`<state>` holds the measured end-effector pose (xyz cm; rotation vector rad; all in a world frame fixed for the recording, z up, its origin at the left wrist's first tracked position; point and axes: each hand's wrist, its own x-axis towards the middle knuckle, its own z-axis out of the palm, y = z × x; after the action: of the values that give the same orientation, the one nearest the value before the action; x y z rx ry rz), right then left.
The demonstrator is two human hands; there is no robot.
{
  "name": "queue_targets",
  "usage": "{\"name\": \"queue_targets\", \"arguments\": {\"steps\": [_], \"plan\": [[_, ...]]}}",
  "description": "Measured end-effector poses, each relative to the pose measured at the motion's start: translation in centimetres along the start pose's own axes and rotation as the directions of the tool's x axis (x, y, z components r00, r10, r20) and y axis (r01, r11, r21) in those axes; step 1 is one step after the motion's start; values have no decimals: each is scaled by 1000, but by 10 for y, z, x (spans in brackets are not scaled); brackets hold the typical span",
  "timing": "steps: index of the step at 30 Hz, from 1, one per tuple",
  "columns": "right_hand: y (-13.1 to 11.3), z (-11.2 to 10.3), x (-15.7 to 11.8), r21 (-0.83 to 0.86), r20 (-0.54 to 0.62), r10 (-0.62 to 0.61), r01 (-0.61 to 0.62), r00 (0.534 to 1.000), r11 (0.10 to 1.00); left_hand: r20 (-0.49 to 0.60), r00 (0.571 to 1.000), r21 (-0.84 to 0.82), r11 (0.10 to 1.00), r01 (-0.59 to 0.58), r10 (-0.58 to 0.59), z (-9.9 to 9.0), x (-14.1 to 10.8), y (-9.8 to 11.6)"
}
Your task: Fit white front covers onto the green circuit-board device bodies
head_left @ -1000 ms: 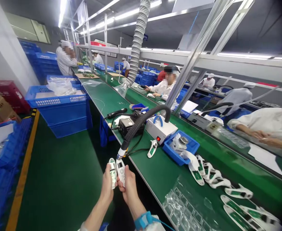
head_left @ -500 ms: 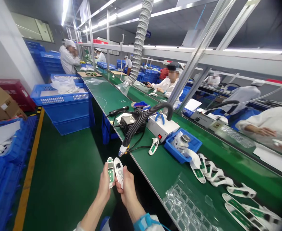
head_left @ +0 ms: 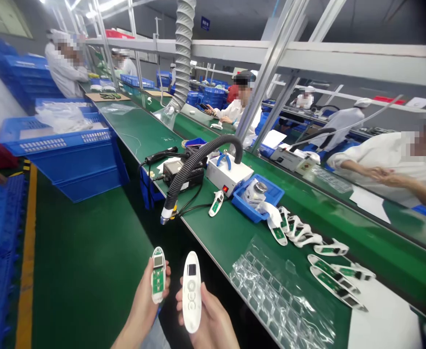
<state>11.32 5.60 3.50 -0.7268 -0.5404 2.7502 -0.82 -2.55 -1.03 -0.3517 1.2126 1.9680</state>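
Left hand [head_left: 142,295] grips a white oval plastic shell [head_left: 157,299] bearing a green circuit board [head_left: 158,280], right hand [head_left: 213,312] beside it holds a white elongated plastic cover [head_left: 191,293]; both look light, stiff, board probably fragile, rims the safest hold.

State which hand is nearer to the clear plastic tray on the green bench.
Right. The right hand, holding a white cover, is left of the clear plastic tray, not touching it; the left hand, holding a circuit-board half, is farther left.
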Motion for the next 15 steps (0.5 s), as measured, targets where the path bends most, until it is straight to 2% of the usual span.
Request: {"name": "queue_targets", "arguments": {"steps": [6, 15], "plan": [[-4, -7, -20, 5, -5, 20, -20, 1000, 1000, 8, 997, 5, 997, 73, -73, 14, -39, 10], [-12, -12, -31, -115, -59, -55, 48, 997, 992, 83, 993, 53, 995, 84, -88, 36, -57, 18]]}}
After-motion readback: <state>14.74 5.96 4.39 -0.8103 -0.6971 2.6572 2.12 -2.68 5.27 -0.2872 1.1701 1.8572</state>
